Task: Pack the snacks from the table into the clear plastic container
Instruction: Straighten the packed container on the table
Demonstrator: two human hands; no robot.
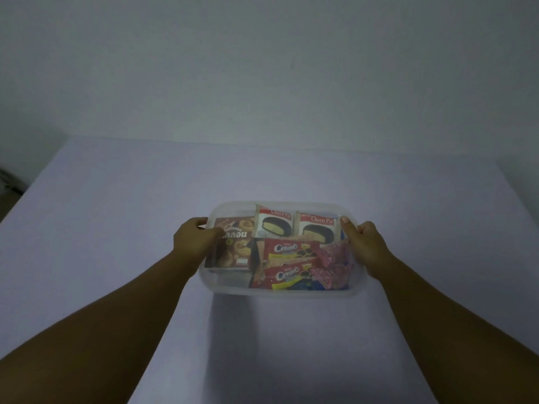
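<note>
A: What is seen nearest?

B: Two bare forearms are extended from 7 and 5 o'clock toward the clear plastic container (280, 290), which is set on the table (116, 228) just below centre. No snack is seen loose on the cloth.

A: How is it gripped?

B: The left hand (194, 239) is curled over the container's 9 o'clock wall, fingers folded at the rim. The right hand (366, 246) is clamped on the 3 o'clock wall, its thumb (347, 225) laid over the rim.

A: And inside?

B: Two red Creamo packs (287, 263) are stacked at 6 o'clock, pink wrappers (335, 266) at 4, a brown biscuit box (234, 243) at 9, and two Choco Pie packets (294, 225) are propped at 12.

A: The step?

B: Packing is judged finished; the container is probably to be lifted or shifted. It should be kept level and the thin walls squeezed evenly, so the upright packets are not tipped.
</note>
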